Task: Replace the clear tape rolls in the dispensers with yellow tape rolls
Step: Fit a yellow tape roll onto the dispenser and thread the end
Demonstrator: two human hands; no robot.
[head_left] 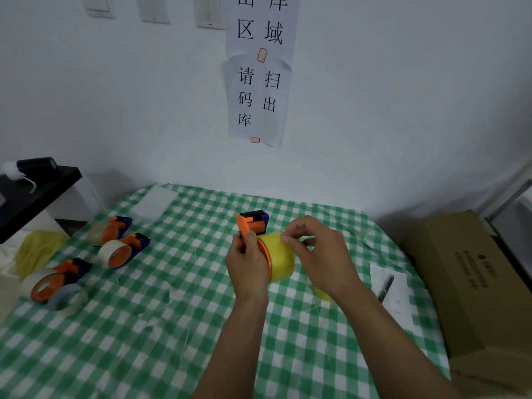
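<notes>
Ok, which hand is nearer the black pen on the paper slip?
Right. The right hand, pinching at the yellow tape roll, is left of the pen; the left hand, gripping the dispenser, sits beyond the roll, farther from it.

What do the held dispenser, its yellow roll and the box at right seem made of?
The dispenser: hard moulded plastic, orange and dark blue, smooth, dull sheen. The yellow tape roll: probably thin plastic film, slightly translucent, glossy. The box: brown cardboard, matte, with printed markings.
</notes>
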